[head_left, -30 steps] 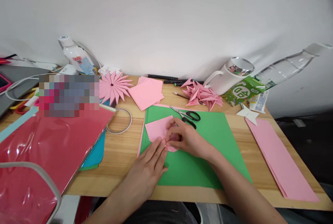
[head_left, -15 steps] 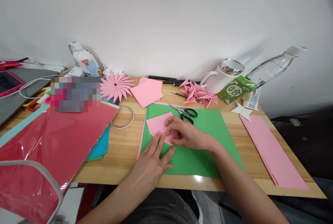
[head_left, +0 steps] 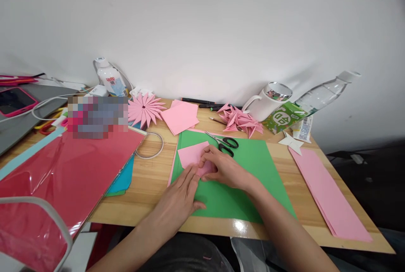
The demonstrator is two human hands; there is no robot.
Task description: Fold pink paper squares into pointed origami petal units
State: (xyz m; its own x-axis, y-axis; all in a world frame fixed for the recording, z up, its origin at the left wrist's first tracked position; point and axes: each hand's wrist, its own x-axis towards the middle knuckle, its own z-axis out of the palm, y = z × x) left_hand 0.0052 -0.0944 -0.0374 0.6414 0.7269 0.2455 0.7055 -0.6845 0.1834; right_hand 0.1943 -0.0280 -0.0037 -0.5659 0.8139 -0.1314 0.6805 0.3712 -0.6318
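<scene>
A small piece of pink paper (head_left: 190,154) with one corner folded lies on a large green sheet (head_left: 249,200). My left hand (head_left: 177,198) is stretched out, its fingertips pressing the lower edge of the pink paper and its thumb apart. Curled over the paper's right part is my right hand (head_left: 226,171), with thumb and fingers gripping the paper; its fingers partly hide the fold. Just beyond the right hand, black-handled scissors (head_left: 228,142) rest on the green sheet.
Behind lie pink square sheets (head_left: 179,118), a pink folded paper wheel (head_left: 145,110) and pink folded pieces (head_left: 242,120). A white mug (head_left: 264,105) and a clear bottle (head_left: 325,92) stand back right. Pink strips (head_left: 330,196) lie right, a red folder (head_left: 76,166) left.
The right hand's fingers have closed in toward the left fingertips on the pink paper. The left fingers have drawn closer together. The whole view has shifted slightly.
</scene>
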